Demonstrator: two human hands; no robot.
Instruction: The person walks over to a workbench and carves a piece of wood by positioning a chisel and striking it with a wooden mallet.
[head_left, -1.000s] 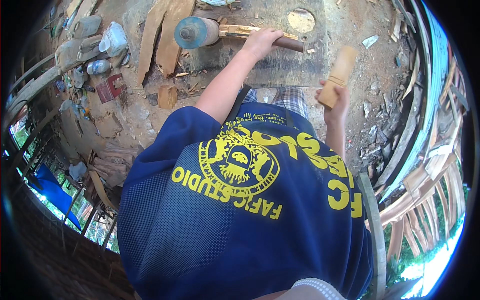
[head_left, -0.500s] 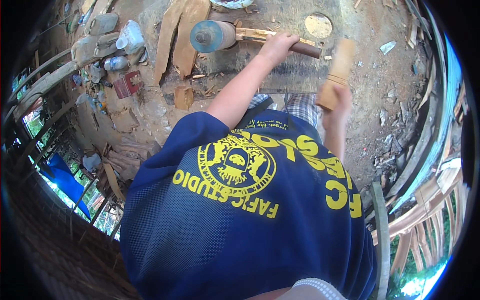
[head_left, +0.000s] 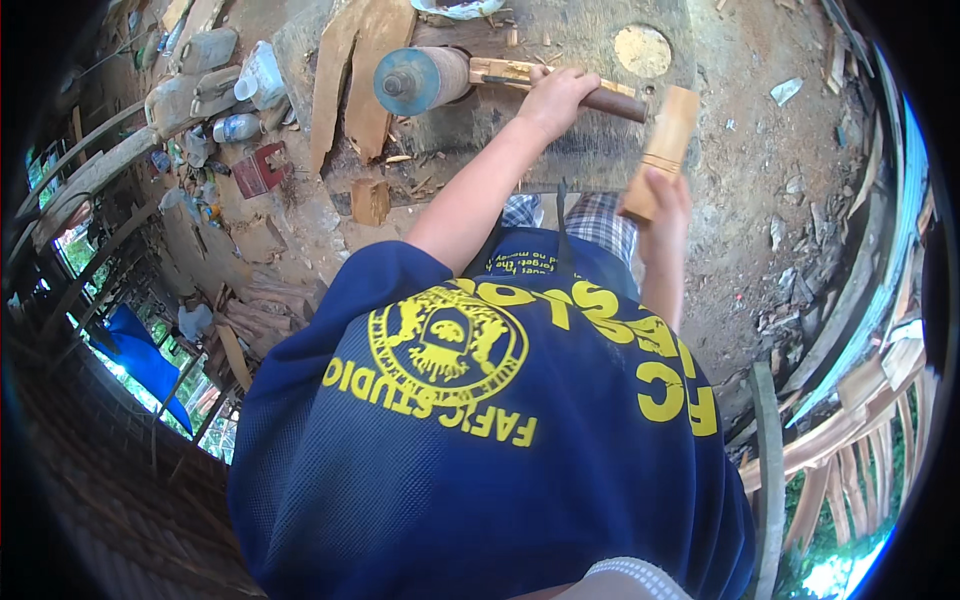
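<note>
My left hand (head_left: 555,100) is closed around a tool with a dark brown round handle (head_left: 615,104); its other end is hidden under my fingers. Beside that hand a pale strip of wood (head_left: 497,72) runs left to a blue-ended drum (head_left: 415,80) with a bolt in its face. In my right hand (head_left: 668,205) is a squared wooden mallet (head_left: 672,130), grooved around its middle and held upright. Its upper part stands just right of the handle's end; whether they touch I cannot tell.
Under the work lies a worn board (head_left: 560,140) with a round pale patch (head_left: 642,50). Split planks (head_left: 375,75) and a wood block (head_left: 370,202) are on the left, near a red box (head_left: 260,170) and several plastic jugs (head_left: 207,50). Wood scraps litter the ground on the right.
The mallet, blurred before, now shows sharply and has moved slightly left and down, closer to the handle's end. My left hand keeps its hold.
</note>
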